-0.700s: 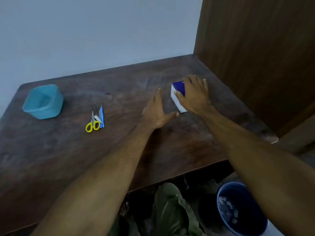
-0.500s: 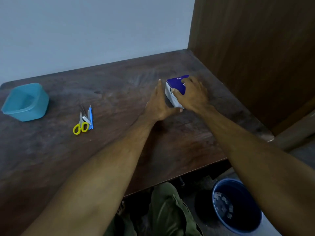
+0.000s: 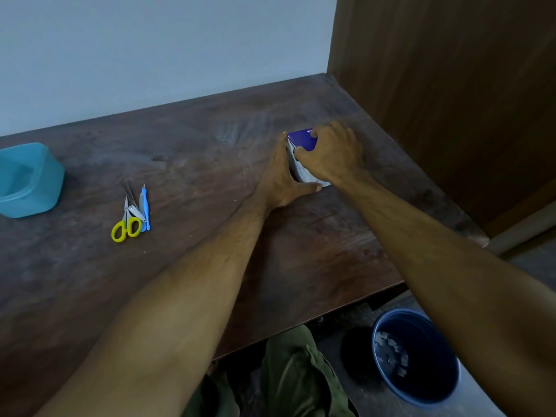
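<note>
Small purple-and-white box [image 3: 302, 143] is seen on the dark wooden table [image 3: 195, 164], far right part, near the brown wooden panel [image 3: 451, 85], with one side tilted up. The box is gripped from above by the right hand [image 3: 334, 155]: fingers curled over the purple top, thumb pinched against the white side face. The left hand [image 3: 281, 182] is laid flat against the box's left side, fingers straight and together, nothing clasped, thumb stretched out along the table under the box's near corner. Whether the box base is fully seated on the table cannot be told, as it is hidden by both hands. Well apart on the left of the table: yellow-handled scissors [image 3: 126, 230], a nail clipper [image 3: 137, 213] lying across them, and a thin blue tool [image 3: 145, 207] just beside, all bunched together. A teal plastic container [image 3: 33, 182] is seen at the far left edge, cut off by the frame. A blue bucket [image 3: 427, 383] holding some pale scraps stands on the floor below the table's near right corner. Green trousers [image 3: 298, 374] are visible under the near table edge.
</note>
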Available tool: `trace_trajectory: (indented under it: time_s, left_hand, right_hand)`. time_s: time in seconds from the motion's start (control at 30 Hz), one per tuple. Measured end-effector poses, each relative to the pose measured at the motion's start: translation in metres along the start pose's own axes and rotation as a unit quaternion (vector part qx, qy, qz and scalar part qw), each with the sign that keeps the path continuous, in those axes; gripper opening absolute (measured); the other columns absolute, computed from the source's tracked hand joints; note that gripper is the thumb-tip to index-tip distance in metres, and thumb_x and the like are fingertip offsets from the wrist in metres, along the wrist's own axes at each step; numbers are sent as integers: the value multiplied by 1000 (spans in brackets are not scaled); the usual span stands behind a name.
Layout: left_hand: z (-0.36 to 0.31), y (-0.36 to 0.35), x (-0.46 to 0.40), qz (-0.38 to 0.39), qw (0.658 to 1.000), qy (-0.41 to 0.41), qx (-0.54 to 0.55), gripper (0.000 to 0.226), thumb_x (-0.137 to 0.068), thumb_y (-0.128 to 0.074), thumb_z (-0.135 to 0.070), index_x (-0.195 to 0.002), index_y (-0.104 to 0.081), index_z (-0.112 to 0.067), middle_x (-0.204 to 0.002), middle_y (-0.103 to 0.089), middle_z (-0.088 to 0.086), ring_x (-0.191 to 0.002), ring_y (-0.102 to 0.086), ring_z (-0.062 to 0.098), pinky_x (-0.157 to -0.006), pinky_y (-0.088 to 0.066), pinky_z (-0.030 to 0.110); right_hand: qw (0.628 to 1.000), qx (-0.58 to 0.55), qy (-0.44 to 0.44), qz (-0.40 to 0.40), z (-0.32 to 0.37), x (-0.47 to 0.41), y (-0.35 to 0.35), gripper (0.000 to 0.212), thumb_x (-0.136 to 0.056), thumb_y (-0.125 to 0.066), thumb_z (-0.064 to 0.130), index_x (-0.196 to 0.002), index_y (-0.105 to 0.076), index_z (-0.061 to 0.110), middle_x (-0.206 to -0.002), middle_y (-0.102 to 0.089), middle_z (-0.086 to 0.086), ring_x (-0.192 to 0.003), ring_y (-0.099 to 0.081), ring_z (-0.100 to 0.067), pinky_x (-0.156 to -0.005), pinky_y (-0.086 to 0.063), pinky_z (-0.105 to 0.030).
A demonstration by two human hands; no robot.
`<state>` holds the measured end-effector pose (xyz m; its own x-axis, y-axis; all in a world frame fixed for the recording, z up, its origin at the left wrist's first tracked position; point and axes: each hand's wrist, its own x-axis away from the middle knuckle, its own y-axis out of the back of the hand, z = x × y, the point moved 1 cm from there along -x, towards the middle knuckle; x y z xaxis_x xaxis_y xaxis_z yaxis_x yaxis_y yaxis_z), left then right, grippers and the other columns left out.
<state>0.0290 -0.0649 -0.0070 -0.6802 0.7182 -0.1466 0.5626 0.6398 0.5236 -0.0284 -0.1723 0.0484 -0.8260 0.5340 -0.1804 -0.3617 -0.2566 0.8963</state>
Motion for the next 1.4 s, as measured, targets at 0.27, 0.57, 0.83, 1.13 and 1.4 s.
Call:
trace_trajectory:
  time_s: [0.27, 0.57, 0.83, 1.13, 1.4]
  left_hand:
    - [10, -2, 2, -26, 1000, 9, -14, 130, -60, -91, -30, -151, -2, -3, -155, -27, 8, -142, -27, 19, -117, -23, 37]
    - [12, -4, 2, -33, 999, 20, -17, 131, -62, -89, -36, -152, 1, -8, -159, -17, 8, -145, -20, 19, -119, -17, 33]
    - [15, -5, 2, -37, 999, 10, -34, 126, -67, -87, -32, -151, 3, -2, -160, -9, 12, -146, -14, 19, -108, -6, 12]
    - [16, -5, 1, -23, 999, 13, -33, 123, -68, -86, -31, -150, 1, -1, -159, -14, 12, -146, -18, 21, -118, -12, 26]
    - [19, -6, 2, -40, 999, -4, -9, 124, -67, -87, -28, -150, 1, 1, -160, -11, 12, -146, -15, 19, -111, -9, 12]
  right_hand:
    - [986, -75, 59, -137, 1, -19, 41, 23, -93, -49, 30, -102, -62, 14, -102, -68, -5, -90, -63, -22, -77, -53, -38]
    - [924, 317, 192, -93, -30, -27, 33, 35, -83, -69, 6, -116, -62, -2, -128, -52, -21, -120, -44, -38, -100, -38, -48]
    - [985, 85, 124, 89, -14, -27, 11, 11, -87, -64, 17, -87, -73, 11, -91, -71, -9, -80, -62, -22, -74, -55, -38]
    - [989, 74, 25, 127, -5, -37, -8, 23, -85, -70, 30, -84, -65, 7, -88, -67, -12, -77, -61, -26, -72, -52, -36]
    - [994, 15, -21, 102, -1, -36, -6, 13, -84, -69, 15, -94, -71, 7, -96, -71, -11, -89, -65, -27, -83, -56, -43]
